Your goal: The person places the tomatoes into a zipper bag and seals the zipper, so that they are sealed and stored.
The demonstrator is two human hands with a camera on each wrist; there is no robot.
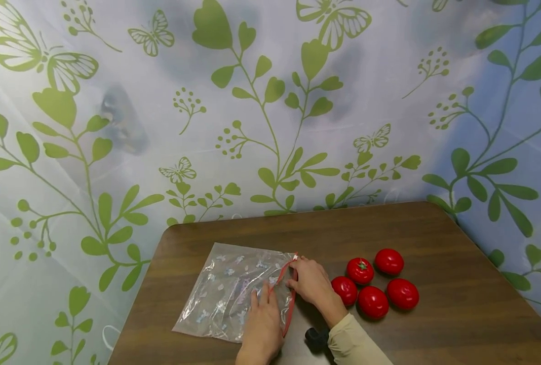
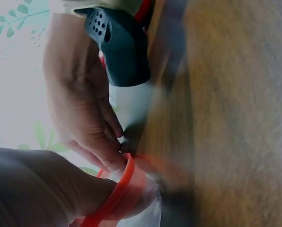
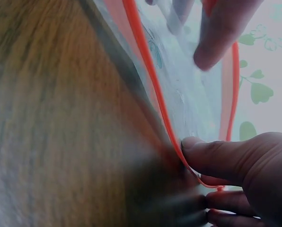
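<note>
A clear zip bag (image 1: pixel 227 284) with small printed figures lies flat on the table, its red-edged mouth parted toward the right. My left hand (image 1: pixel 260 324) lies over the bag near the mouth and holds the upper red edge, fingers on the outer plastic. In the left wrist view the red rim (image 2: pixel 122 187) crosses that hand, with a digit inside the mouth. At the mouth's far corner, beside the small slider, my right hand (image 1: pixel 313 284) pinches the edge. The right wrist view shows its thumb (image 3: pixel 216 156) against the red strip (image 3: pixel 155 85).
Several shiny red tomatoes (image 1: pixel 373 302) are grouped right of my right hand; one (image 1: pixel 359 270) shows a green stem. The brown wooden table (image 1: pixel 471 304) backs onto a leaf-patterned curtain (image 1: pixel 270 126). A black wrist camera (image 1: pixel 316 338) sits below the right wrist.
</note>
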